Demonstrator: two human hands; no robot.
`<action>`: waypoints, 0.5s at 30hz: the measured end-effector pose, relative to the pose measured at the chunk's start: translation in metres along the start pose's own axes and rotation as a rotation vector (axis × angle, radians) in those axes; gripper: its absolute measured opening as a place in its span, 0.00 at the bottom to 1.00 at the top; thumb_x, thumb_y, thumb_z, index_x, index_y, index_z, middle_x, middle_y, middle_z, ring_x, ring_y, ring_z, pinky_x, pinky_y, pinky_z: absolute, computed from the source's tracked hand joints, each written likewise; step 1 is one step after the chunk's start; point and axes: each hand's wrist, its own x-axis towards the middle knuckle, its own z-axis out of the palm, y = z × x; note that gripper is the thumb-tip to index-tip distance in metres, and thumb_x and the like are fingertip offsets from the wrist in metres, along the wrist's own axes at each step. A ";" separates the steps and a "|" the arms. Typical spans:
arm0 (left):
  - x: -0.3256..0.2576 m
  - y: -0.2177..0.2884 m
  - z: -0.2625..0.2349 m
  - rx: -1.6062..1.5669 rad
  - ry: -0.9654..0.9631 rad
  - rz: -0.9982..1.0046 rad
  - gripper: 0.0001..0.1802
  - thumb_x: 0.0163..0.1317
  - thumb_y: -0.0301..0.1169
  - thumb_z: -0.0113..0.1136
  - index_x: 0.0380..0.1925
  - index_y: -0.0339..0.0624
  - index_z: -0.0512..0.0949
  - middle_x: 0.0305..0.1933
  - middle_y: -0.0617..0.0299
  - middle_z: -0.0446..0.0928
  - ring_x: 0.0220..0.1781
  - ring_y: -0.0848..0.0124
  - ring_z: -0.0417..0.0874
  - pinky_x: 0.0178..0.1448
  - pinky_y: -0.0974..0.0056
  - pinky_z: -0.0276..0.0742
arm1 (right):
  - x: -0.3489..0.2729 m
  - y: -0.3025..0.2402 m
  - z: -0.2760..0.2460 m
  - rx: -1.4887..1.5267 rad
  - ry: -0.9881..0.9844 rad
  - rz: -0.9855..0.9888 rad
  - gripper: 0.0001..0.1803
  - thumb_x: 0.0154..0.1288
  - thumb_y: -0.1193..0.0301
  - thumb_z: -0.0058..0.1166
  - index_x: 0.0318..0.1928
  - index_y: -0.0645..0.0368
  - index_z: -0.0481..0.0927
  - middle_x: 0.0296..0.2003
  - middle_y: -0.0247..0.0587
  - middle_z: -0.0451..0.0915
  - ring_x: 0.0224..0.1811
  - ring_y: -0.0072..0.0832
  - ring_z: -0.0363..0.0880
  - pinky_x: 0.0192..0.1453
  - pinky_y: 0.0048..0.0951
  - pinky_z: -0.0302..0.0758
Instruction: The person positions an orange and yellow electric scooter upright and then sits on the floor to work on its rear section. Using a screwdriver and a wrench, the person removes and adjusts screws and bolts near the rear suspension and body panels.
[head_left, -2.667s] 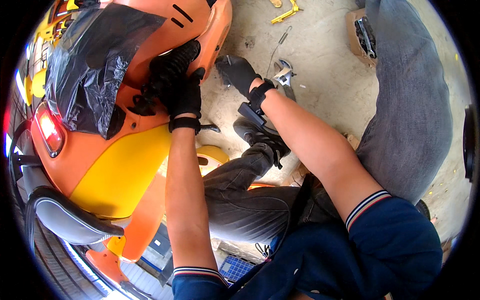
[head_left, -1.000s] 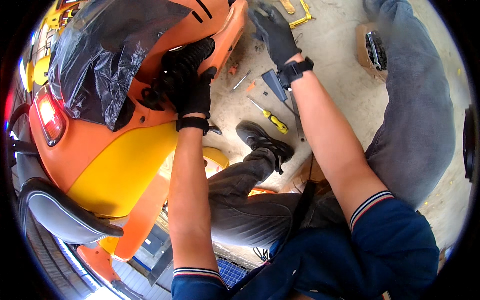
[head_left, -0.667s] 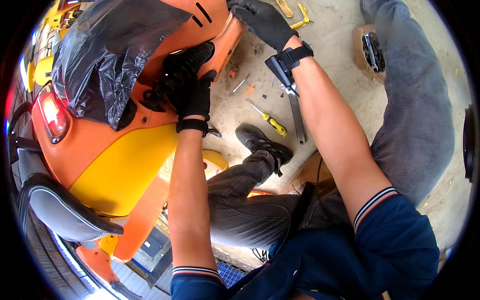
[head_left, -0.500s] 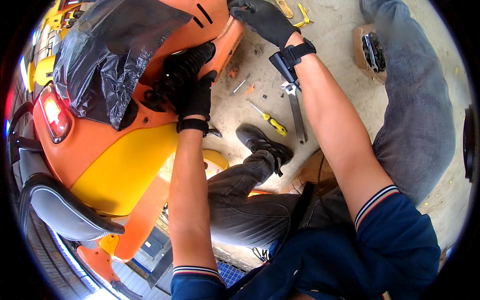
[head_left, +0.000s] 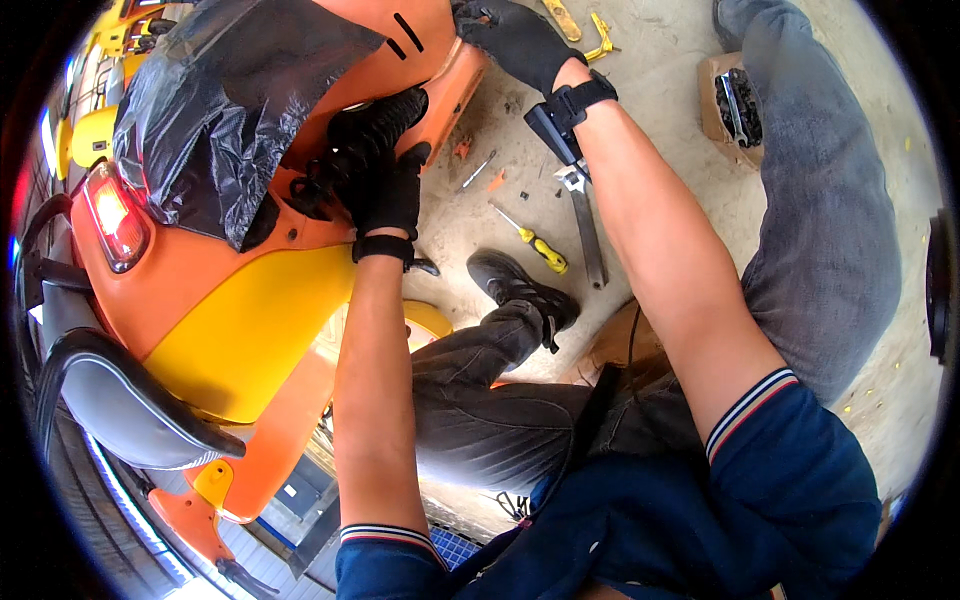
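Both my hands wear black gloves. My left hand [head_left: 388,195] reaches into the opening in the side of an orange and yellow vehicle body [head_left: 240,330], against a black ribbed part [head_left: 375,125] that looks like a coil spring or bellows. Its thumb points away from the palm, while the other fingers merge with the dark part and are hidden. Farther out, my right hand [head_left: 520,42] has its fingers bent over the edge of the orange body panel [head_left: 455,90]. Black plastic sheeting [head_left: 240,110] drapes over the bodywork beside the opening.
On the concrete floor lie a yellow-handled screwdriver [head_left: 540,248], an adjustable wrench [head_left: 588,235], a thin metal tool [head_left: 478,170] and yellow pieces [head_left: 602,38]. A cardboard box [head_left: 715,110] holds metal tools. A lit red tail light [head_left: 115,220] and grey padded seat [head_left: 130,400] are at left.
The view has shifted slightly. Both hands stay at the same places on the vehicle, with little visible finger movement.
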 end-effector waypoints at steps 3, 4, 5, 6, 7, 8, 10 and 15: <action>0.003 -0.004 0.006 -0.087 -0.008 -0.002 0.43 0.59 0.58 0.54 0.69 0.49 0.56 0.74 0.52 0.50 0.76 0.55 0.44 0.75 0.52 0.36 | 0.000 0.004 0.001 0.091 -0.019 -0.024 0.16 0.68 0.64 0.47 0.49 0.60 0.77 0.43 0.45 0.81 0.47 0.31 0.76 0.54 0.30 0.70; 0.003 -0.006 0.008 -0.129 -0.009 -0.001 0.43 0.59 0.57 0.54 0.69 0.49 0.56 0.74 0.52 0.50 0.76 0.55 0.45 0.75 0.52 0.36 | 0.000 0.004 0.002 0.128 -0.024 -0.030 0.16 0.68 0.64 0.47 0.49 0.60 0.77 0.44 0.45 0.81 0.48 0.31 0.76 0.54 0.30 0.70; 0.006 -0.009 0.009 -0.175 -0.005 0.018 0.43 0.59 0.57 0.54 0.69 0.48 0.56 0.74 0.52 0.50 0.76 0.55 0.45 0.75 0.52 0.37 | 0.001 0.003 0.003 0.082 -0.031 -0.009 0.16 0.68 0.64 0.47 0.49 0.60 0.77 0.44 0.43 0.81 0.48 0.30 0.76 0.54 0.30 0.70; 0.008 -0.008 0.011 -0.176 0.013 0.020 0.43 0.59 0.57 0.54 0.69 0.48 0.56 0.74 0.52 0.51 0.75 0.55 0.46 0.75 0.52 0.38 | 0.003 0.003 0.001 0.030 -0.033 0.015 0.16 0.68 0.65 0.47 0.49 0.60 0.77 0.44 0.42 0.81 0.48 0.29 0.76 0.54 0.30 0.70; 0.005 -0.009 0.012 -0.172 0.021 0.016 0.43 0.59 0.58 0.54 0.69 0.47 0.56 0.73 0.51 0.51 0.75 0.55 0.47 0.74 0.52 0.40 | 0.005 0.003 0.000 -0.021 -0.034 0.038 0.16 0.67 0.65 0.48 0.49 0.60 0.77 0.44 0.41 0.81 0.48 0.28 0.76 0.54 0.29 0.69; 0.002 -0.008 0.015 -0.120 0.046 -0.012 0.43 0.59 0.58 0.54 0.69 0.47 0.56 0.73 0.51 0.52 0.74 0.55 0.48 0.74 0.52 0.42 | 0.006 0.003 0.000 0.069 -0.053 0.054 0.15 0.67 0.66 0.48 0.49 0.60 0.78 0.44 0.40 0.81 0.48 0.28 0.75 0.54 0.29 0.70; -0.001 -0.007 0.014 -0.095 0.053 -0.022 0.44 0.59 0.58 0.55 0.68 0.46 0.56 0.72 0.50 0.54 0.73 0.55 0.51 0.73 0.53 0.45 | 0.006 0.006 0.001 0.251 -0.096 0.085 0.14 0.68 0.67 0.48 0.49 0.60 0.78 0.43 0.37 0.81 0.48 0.27 0.75 0.54 0.27 0.70; 0.001 -0.010 0.013 -0.036 0.082 0.028 0.42 0.58 0.55 0.57 0.67 0.45 0.59 0.70 0.50 0.57 0.71 0.55 0.55 0.71 0.53 0.51 | 0.006 0.018 -0.004 0.293 -0.074 0.052 0.16 0.68 0.67 0.49 0.52 0.60 0.76 0.42 0.33 0.80 0.45 0.23 0.74 0.51 0.25 0.70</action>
